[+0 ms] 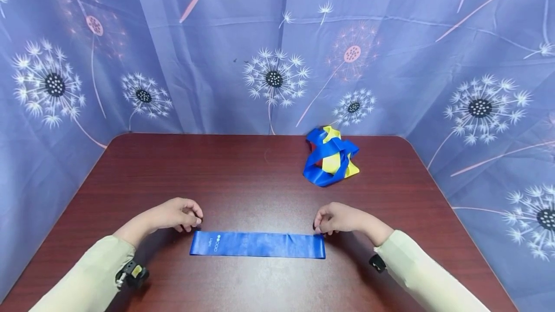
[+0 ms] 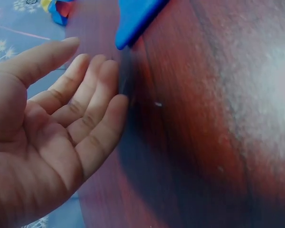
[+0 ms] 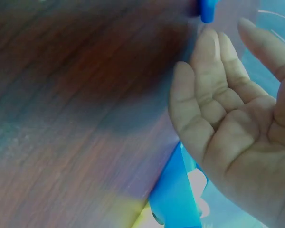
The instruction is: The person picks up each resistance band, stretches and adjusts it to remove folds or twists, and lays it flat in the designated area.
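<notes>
A blue resistance band (image 1: 269, 244), printed "Light" near its left end, lies flat and stretched out lengthwise across the table. My left hand (image 1: 178, 213) is just above its left end, fingers loosely bent. In the left wrist view that hand (image 2: 71, 114) has nothing in its palm, and the tip of the band (image 2: 137, 21) shows beyond the fingertips. At the opposite end, my right hand (image 1: 340, 218) hovers by the top corner. The right wrist view shows this hand (image 3: 232, 109) with relaxed fingers and a bare palm, the band's end (image 3: 207, 10) past its fingertips.
A loose heap of blue, yellow and red bands (image 1: 331, 155) sits toward the back right of the dark reddish-brown table (image 1: 195, 167). A blue dandelion-print curtain (image 1: 225, 61) borders the table's back and sides. Each wrist carries a small camera (image 1: 134, 273).
</notes>
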{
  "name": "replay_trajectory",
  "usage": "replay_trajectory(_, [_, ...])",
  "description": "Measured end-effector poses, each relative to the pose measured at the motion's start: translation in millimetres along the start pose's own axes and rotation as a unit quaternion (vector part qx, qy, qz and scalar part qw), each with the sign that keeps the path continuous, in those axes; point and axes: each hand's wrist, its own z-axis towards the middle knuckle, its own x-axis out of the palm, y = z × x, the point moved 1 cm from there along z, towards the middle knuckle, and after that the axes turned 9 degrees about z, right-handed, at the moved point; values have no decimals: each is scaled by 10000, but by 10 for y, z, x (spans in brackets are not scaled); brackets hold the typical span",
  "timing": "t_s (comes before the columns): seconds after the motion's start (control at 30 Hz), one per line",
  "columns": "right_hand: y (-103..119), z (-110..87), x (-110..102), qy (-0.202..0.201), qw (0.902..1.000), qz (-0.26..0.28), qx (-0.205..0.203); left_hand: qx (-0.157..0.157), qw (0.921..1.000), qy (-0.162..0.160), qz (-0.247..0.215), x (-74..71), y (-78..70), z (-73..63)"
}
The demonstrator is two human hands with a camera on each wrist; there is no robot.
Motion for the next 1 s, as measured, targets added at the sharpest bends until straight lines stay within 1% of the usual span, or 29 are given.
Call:
replay_trajectory(0.13, [15,0,-48,-241,9995,96,-173,20,9998,-179,-96,2,3,51])
replay_trajectory(0.23, [26,-1,-78,-404,9987,95,-292,3,9996,-285,-80,9,-4,81])
replay_trajectory(0.37, [29,5,-119,-645,9972,84,-361,-35,9989,-461,-107,21,-37,121])
replay_trajectory(0.5, [43,8,-192,-1069,9936,-13,-372,22,9976,-663,-180,19,-100,173])
replay_trajectory(0.63, [67,-3,-288,-1571,9866,-186,-391,152,9963,-827,-171,7,-170,235])
replay_trajectory(0.83, [97,-9,-428,-2191,9753,-114,-257,251,9950,-964,-65,19,-252,339])
replay_trajectory(0.87, [101,-8,-454,-2302,9728,-118,-228,272,9947,-990,-68,24,-268,356])
replay_trajectory(1.0, [92,6,-560,-2871,9578,-159,-47,396,9917,-1216,-121,55,-332,436])
